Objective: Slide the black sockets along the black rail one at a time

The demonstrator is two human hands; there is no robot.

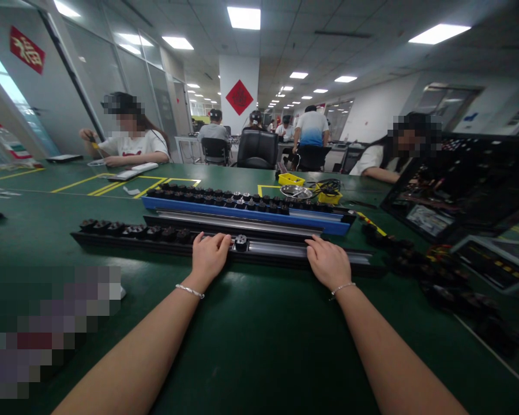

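Two hands of mine, left hand point(211, 253) and right hand point(330, 264), touch the black rail point(277, 250) at the centre of the frame; whether they clamp it, I cannot tell. Spread wide, they perhaps hold it steady. Between them sits one black piece point(241, 243); behind lies a blue rail point(190, 207).

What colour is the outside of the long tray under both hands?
Black; the head view shows the long, narrow tray best.

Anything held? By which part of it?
Can't tell whether anything is gripped: the left hand is on the long, straight black channel with silver interior near its middle, the right hand toward its right end.
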